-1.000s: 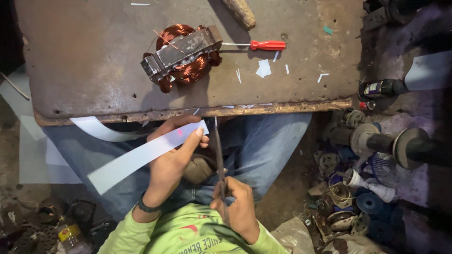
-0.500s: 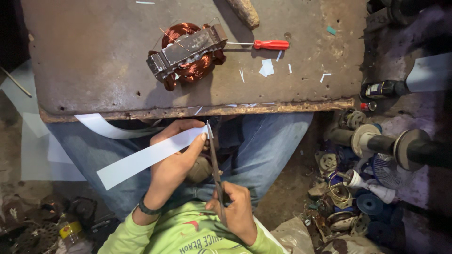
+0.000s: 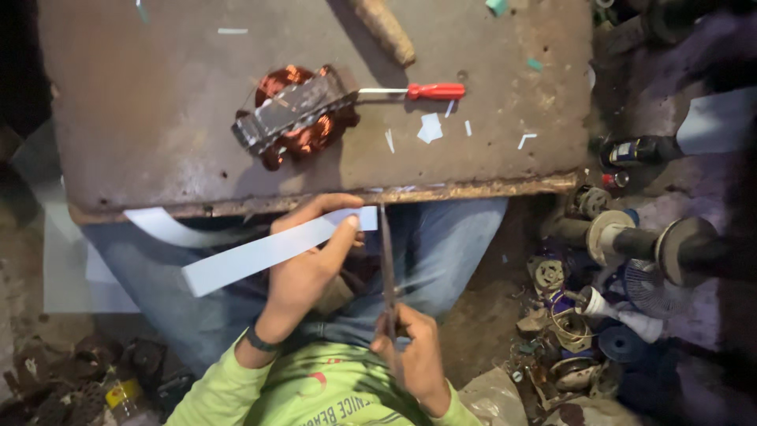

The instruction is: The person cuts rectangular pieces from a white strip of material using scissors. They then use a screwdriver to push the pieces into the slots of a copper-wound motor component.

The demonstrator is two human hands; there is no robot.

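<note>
Gripping the long pale-blue paper strip (image 3: 268, 254), my left hand (image 3: 311, 264) had its thumb and fingers closed around it just below the near edge of the rusty brown metal worktable (image 3: 158, 118), over my lap in blue jeans (image 3: 449, 244). The strip ran from that hand out to the left, sagging away from the table edge. My right hand (image 3: 414, 359) was clenched on the handles of the long steel scissors (image 3: 388, 268), closer to my body than the table, with the blades pointing up toward the table edge and meeting the strip's short end beside my left thumb. I judged the main risk to be that thumb: it lay so near the blades that a hurried snip could have nicked it. The unsupported length of strip could also have twisted, and I judged the cut might then have run crooked or torn. On the table, well beyond the edge, sat the copper-wound motor stator with its grey steel core (image 3: 296, 114), and just right of it the red-handled screwdriver (image 3: 422, 91); small white paper offcuts (image 3: 430, 128) lay nearer the edge. These were clear of my hands, so I judged them no hazard, though more scraps could have slid off into the clutter beside my right leg.
</note>
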